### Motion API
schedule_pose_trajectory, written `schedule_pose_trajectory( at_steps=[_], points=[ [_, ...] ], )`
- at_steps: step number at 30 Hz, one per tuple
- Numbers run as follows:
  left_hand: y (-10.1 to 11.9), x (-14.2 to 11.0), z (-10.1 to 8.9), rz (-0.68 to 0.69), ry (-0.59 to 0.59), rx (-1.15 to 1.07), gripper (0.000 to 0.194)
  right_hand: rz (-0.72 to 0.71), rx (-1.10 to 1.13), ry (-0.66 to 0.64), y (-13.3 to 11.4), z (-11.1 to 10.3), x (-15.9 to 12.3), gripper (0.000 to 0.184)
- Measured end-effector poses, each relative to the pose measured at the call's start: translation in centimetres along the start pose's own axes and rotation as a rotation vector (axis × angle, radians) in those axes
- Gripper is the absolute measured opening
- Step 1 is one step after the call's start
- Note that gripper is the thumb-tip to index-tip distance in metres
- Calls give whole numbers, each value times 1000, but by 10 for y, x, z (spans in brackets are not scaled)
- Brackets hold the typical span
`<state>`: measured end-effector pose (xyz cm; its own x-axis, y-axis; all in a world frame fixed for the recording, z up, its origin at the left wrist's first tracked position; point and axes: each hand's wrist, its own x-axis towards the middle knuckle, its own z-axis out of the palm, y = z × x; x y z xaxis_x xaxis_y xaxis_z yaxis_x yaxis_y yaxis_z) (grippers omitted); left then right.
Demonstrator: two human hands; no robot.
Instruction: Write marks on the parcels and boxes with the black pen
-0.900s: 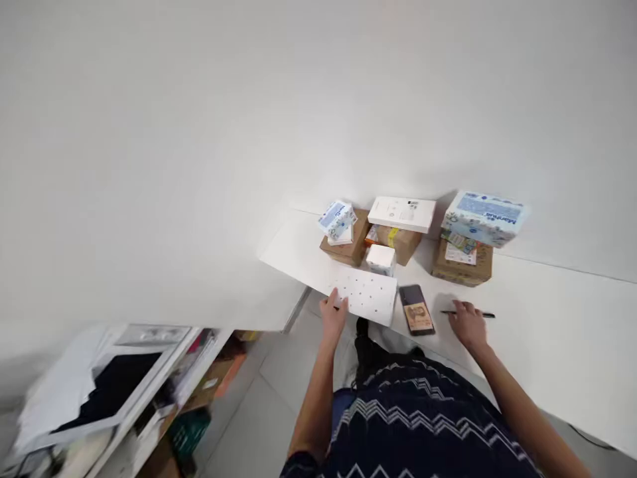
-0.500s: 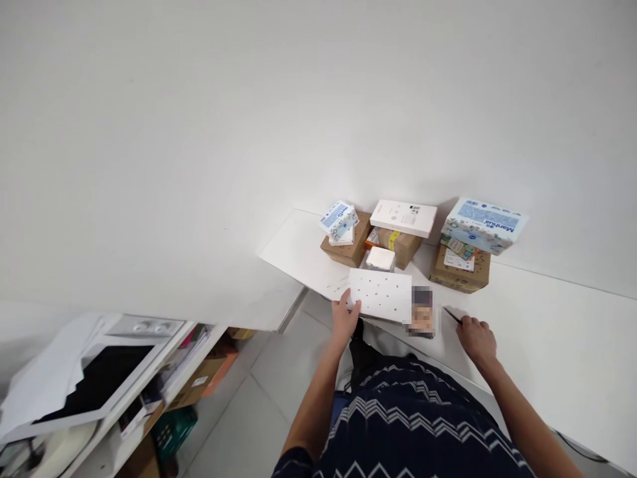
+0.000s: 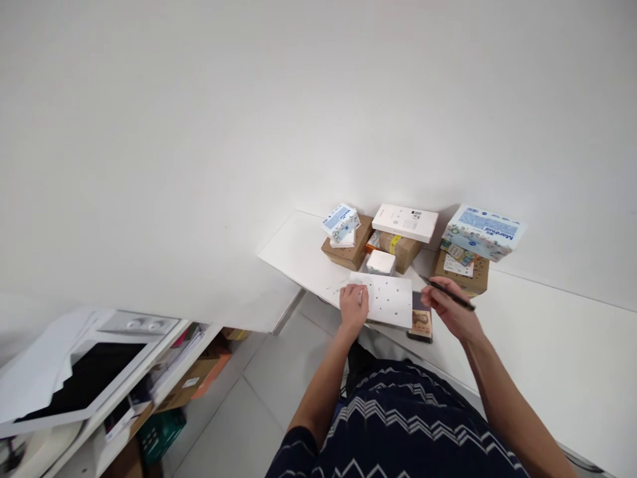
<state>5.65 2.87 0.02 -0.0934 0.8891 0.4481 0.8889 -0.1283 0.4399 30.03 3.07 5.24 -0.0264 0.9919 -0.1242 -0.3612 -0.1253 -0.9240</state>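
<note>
My left hand (image 3: 354, 308) is at the left end of a white sheet of paper (image 3: 393, 300) with small dark marks scattered over it. Its fingers are bent and close together on the paper, holding it. A black pen (image 3: 460, 300) is in my right hand (image 3: 452, 315), gripped between thumb and fingers, its tip pointing up and left past the paper's right edge. Below that hand, a banknote (image 3: 421, 322) lies on a dark flat item (image 3: 422, 300), partly under the paper's right side.
Behind the paper are a small white box (image 3: 381, 261) and cardboard boxes (image 3: 403, 251), one with a long white box (image 3: 405, 222) on top. Blue-and-white Manhua packs (image 3: 485, 232) top the side stacks. The white table (image 3: 557, 332) meets a wall. Lower left, a cluttered shelf (image 3: 194, 372) stands.
My right hand has moved left and up, lifting the pen over the area beside the paper. My left hand's fingers have drawn in from a spread hold at the paper's edge.
</note>
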Motion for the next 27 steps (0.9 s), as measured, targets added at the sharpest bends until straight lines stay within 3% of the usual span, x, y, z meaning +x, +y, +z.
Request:
schedule_pose_trajectory(
  at_steps=[2, 4, 8, 12, 20, 27],
  points=[
    [2, 3, 12, 12, -1, -4, 20, -70, -179, 30, 12, 21, 10, 22],
    [1, 3, 21, 31, -14, 7, 18, -112, -339, 69, 26, 38, 21, 25],
    [-2, 1, 30, 87, -47, 40, 14, -130, -474, 43, 48, 54, 40, 28],
    [-3, 0, 31, 99, -69, 73, 16, -153, -604, 1, 58, 52, 49, 22],
    [2, 2, 27, 22, -98, 130, 20, -223, -766, 40, 82, 45, 56, 23],
    [3, 2, 25, 2, -155, 132, 21, -275, -839, 37, 79, 49, 55, 22]
  ],
)
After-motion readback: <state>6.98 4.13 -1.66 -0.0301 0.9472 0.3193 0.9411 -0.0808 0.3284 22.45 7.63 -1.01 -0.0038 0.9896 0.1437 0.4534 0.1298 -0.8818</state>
